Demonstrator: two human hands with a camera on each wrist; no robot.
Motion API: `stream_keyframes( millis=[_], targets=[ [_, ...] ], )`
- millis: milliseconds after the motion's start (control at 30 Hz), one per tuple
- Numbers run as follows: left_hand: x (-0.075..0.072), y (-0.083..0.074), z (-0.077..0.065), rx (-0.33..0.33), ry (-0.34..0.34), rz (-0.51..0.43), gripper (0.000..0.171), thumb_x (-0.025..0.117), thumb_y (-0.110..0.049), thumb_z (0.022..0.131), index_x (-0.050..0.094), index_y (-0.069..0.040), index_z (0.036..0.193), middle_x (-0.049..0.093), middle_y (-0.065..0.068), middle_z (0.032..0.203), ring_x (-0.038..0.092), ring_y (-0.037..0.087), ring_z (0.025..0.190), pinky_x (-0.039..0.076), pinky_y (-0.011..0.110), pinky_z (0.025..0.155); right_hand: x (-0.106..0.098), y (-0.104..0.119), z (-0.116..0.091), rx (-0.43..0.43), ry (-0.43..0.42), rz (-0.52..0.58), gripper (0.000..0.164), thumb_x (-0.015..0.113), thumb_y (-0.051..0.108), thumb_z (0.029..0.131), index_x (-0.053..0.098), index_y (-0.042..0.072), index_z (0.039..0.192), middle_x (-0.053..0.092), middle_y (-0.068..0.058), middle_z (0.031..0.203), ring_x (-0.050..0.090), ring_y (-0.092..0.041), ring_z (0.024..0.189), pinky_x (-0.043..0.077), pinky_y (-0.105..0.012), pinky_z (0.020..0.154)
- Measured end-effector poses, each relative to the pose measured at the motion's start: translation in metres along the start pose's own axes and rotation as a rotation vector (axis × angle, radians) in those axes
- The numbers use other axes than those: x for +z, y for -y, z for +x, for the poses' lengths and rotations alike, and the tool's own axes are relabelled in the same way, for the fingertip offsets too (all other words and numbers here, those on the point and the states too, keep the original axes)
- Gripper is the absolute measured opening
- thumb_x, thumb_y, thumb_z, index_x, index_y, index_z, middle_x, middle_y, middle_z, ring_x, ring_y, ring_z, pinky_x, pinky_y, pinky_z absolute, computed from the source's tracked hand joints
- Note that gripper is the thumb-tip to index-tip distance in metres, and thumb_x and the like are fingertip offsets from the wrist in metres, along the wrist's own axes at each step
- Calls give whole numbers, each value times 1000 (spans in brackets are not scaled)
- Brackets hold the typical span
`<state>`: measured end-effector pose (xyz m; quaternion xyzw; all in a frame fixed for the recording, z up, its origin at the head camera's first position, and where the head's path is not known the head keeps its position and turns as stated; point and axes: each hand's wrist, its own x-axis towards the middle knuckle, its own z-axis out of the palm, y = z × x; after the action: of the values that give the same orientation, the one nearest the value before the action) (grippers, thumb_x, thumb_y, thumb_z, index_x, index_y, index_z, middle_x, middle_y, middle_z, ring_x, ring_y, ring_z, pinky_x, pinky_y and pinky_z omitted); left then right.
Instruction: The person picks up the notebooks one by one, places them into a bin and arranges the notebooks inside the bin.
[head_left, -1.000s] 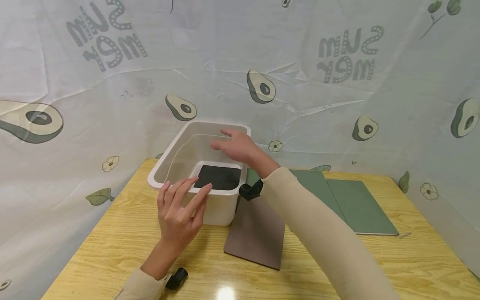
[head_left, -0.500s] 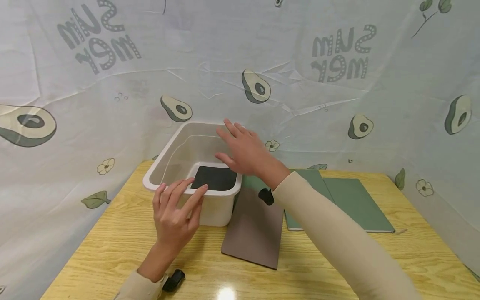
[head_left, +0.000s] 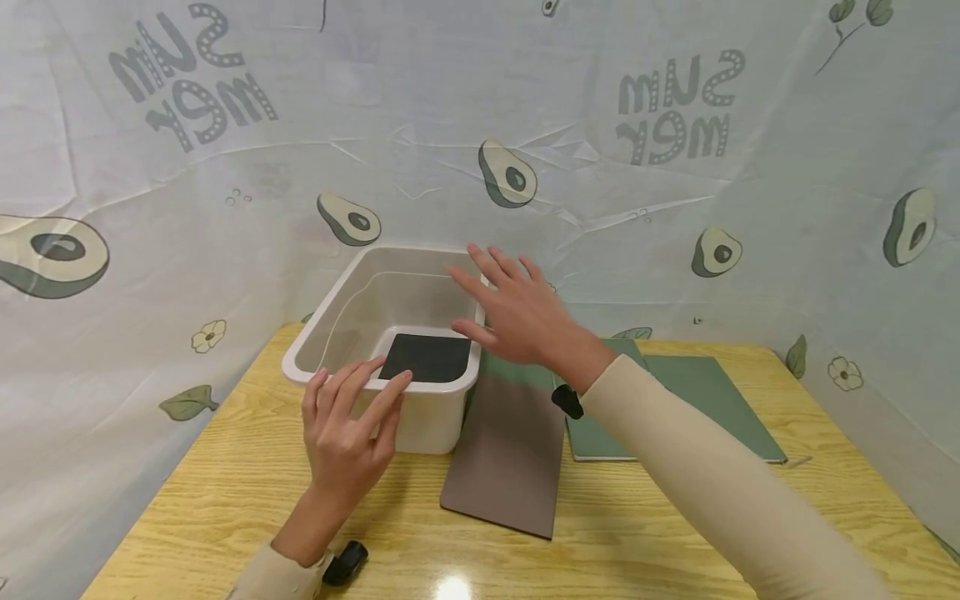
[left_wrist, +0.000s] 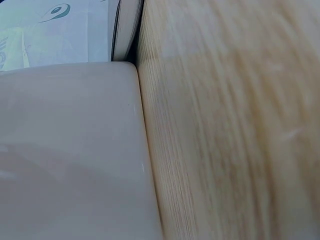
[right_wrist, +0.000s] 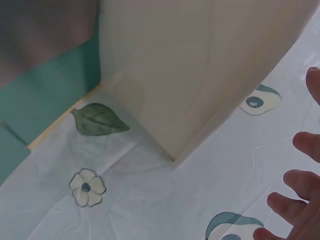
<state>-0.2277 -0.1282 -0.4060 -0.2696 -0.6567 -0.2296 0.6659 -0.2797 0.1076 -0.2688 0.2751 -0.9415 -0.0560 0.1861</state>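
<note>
A white plastic bin (head_left: 431,421) stands on the table, with a flat dark rectangular thing (head_left: 426,358) lying on its bottom. My left hand (head_left: 348,446) has its fingertips at the bin's near rim, thumb lower down outside it. My right hand (head_left: 521,317) is spread over the bin's right side, holding nothing. In the right wrist view, its fingers (right_wrist: 302,185) show at the right edge, and the bin's wall (right_wrist: 170,75) fills the upper middle. The left wrist view has the bin's smooth wall (left_wrist: 70,150) close up.
Right of the bin lies a brown notebook (head_left: 510,467), overlapping a green cover beneath. Farther right are green hardcover books (head_left: 712,400), partly behind my right sleeve. The wooden table (head_left: 210,483) ends at a patterned cloth (head_left: 420,117) hanging behind and beside it.
My right hand has moved right from over the bin's inside, its fingers spreading wider. My left hand stays at the near rim. The whole view has shifted slightly.
</note>
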Motion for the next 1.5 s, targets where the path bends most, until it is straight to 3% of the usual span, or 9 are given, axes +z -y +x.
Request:
stream_keyframes(
  millis=[767, 1100, 1500],
  targets=[
    [-1, 1, -4, -16, 6, 4, 22, 65, -21, 104, 85, -11, 105, 78, 23, 110, 68, 43, 103, 33, 47, 123, 11, -35, -37, -2, 69, 205, 68, 50, 62, 106, 38, 32, 166, 21, -5, 179, 17, -35, 167, 13, -67, 130],
    [0, 0, -2, -6, -9, 7, 21, 65, -21, 104, 85, -13, 104, 78, 23, 109, 68, 43, 101, 34, 47, 123, 18, -57, -62, 64, 135, 212, 72, 52, 62, 105, 34, 32, 167, 17, -6, 180, 14, -37, 167, 9, -68, 130],
    [1, -1, 1, -3, -15, 4, 21, 65, -20, 103, 85, -12, 103, 78, 23, 108, 67, 43, 101, 34, 47, 123, 35, -99, -112, 179, 170, 192, 69, 51, 60, 106, 37, 29, 167, 20, -10, 179, 19, -42, 165, 10, -72, 127]
  ],
)
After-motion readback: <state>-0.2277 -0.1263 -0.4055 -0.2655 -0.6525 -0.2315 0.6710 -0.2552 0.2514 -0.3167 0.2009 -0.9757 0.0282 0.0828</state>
